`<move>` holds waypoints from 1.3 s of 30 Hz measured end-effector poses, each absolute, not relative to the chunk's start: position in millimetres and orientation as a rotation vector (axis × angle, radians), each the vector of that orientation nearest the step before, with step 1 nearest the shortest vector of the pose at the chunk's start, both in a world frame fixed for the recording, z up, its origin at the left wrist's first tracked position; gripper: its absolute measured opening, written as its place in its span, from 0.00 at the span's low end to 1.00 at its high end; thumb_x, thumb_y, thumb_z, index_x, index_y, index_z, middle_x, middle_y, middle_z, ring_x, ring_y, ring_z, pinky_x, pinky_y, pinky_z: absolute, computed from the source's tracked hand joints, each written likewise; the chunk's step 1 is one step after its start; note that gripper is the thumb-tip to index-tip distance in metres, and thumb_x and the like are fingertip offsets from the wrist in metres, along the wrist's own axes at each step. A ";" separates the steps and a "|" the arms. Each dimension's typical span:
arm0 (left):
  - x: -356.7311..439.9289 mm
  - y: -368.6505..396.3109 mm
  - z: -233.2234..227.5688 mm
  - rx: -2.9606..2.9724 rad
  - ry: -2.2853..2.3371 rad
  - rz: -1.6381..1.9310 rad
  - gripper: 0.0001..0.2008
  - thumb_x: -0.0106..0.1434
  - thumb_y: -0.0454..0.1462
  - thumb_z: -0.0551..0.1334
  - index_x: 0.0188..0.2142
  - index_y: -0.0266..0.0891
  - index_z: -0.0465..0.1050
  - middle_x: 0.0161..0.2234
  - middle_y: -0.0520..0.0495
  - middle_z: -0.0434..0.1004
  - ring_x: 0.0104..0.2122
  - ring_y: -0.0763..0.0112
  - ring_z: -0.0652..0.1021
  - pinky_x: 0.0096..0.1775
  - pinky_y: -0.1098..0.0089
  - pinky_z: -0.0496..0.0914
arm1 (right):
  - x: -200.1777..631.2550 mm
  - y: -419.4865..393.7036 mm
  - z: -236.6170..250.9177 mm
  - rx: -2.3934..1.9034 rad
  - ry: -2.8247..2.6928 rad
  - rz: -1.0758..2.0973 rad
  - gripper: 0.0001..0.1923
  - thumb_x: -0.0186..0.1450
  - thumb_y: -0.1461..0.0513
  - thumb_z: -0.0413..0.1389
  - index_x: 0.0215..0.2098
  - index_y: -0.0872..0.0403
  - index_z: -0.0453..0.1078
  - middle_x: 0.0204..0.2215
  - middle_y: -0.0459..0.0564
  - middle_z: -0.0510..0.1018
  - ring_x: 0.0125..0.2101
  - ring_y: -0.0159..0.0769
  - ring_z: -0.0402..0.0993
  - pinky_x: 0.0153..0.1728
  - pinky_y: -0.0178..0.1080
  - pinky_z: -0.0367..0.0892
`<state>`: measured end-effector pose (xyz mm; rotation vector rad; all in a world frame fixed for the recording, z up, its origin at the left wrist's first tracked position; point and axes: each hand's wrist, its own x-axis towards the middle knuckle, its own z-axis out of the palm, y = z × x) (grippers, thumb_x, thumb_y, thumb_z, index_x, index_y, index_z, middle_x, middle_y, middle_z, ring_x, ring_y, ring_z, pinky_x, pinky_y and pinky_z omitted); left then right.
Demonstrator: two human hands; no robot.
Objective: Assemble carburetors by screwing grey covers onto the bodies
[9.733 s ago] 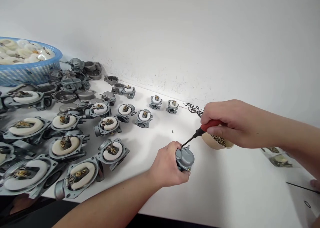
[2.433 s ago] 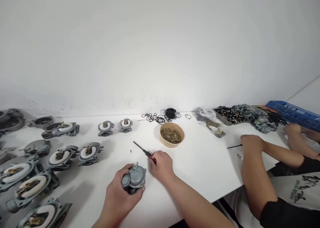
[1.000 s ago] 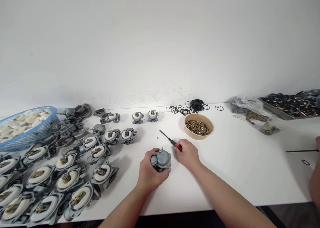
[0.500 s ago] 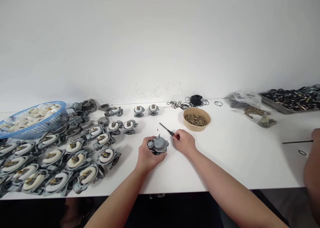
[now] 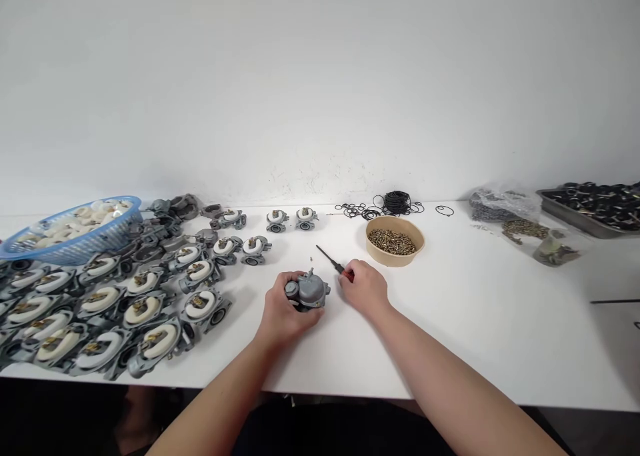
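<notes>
My left hand (image 5: 286, 313) is wrapped round a grey metal carburetor (image 5: 312, 288), its rounded bowl facing up, just above or on the white table. Close to its right, my right hand (image 5: 365, 287) is closed on the red handle of a screwdriver (image 5: 331, 261), whose dark shaft points up and left and lies low over the tabletop. A tiny screw (image 5: 311, 259) sits by itself beyond the carburetor, left of the screwdriver's tip. Behind my right hand stands a tan round bowl (image 5: 395, 259) holding many small brass-coloured screws.
Rows of open carburetors with white floats (image 5: 143, 309) cover the left side. Behind them is a blue basket (image 5: 85, 246) of white floats. Black rubber rings (image 5: 397, 203) lie by the wall. Plastic bags (image 5: 505, 201) and a metal tray (image 5: 580, 216) of dark parts stand right.
The view has shifted slightly, and a co-worker's hand at the right edge has gone out of sight. Both my hands keep their holds on the carburetor and screwdriver.
</notes>
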<state>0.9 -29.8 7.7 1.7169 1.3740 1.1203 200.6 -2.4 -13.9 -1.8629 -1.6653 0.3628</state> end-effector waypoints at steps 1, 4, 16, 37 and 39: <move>1.2 -30.3 7.9 1.716 1.372 1.126 0.30 0.43 0.36 0.71 0.46 0.39 0.64 0.41 0.43 0.79 0.37 0.61 0.81 0.38 0.65 0.76 | 200.6 -2.5 -13.8 -1.859 -1.667 0.366 0.04 0.61 0.60 0.57 0.30 0.52 0.67 0.32 0.45 0.74 0.33 0.34 0.66 0.31 0.36 0.51; 1.7 -30.8 8.5 1.718 1.358 1.151 0.30 0.42 0.35 0.71 0.45 0.39 0.64 0.45 0.41 0.77 0.38 0.61 0.81 0.38 0.64 0.76 | 200.7 -2.7 -13.6 -1.846 -1.671 0.370 0.05 0.61 0.60 0.57 0.30 0.52 0.67 0.32 0.45 0.74 0.32 0.34 0.66 0.31 0.36 0.51; 1.9 -30.2 5.2 1.750 1.387 1.169 0.30 0.41 0.37 0.72 0.44 0.39 0.63 0.50 0.37 0.76 0.42 0.57 0.81 0.42 0.62 0.77 | 202.2 1.0 -18.0 -1.804 -1.684 0.357 0.04 0.62 0.60 0.56 0.31 0.52 0.66 0.31 0.45 0.73 0.31 0.34 0.65 0.33 0.36 0.52; 6.0 -33.1 9.8 1.745 1.333 1.199 0.27 0.42 0.36 0.68 0.43 0.40 0.63 0.49 0.38 0.77 0.41 0.59 0.81 0.40 0.64 0.77 | 198.1 -0.6 -16.8 -1.764 -1.662 0.322 0.03 0.61 0.63 0.57 0.30 0.52 0.67 0.30 0.46 0.74 0.32 0.35 0.68 0.35 0.37 0.54; 7.1 -33.8 9.4 1.712 1.331 1.217 0.27 0.42 0.36 0.68 0.44 0.39 0.63 0.48 0.38 0.78 0.39 0.60 0.81 0.40 0.64 0.76 | 197.2 -0.8 -15.2 -1.777 -1.665 0.325 0.02 0.61 0.63 0.57 0.31 0.53 0.67 0.30 0.46 0.74 0.33 0.36 0.68 0.35 0.37 0.54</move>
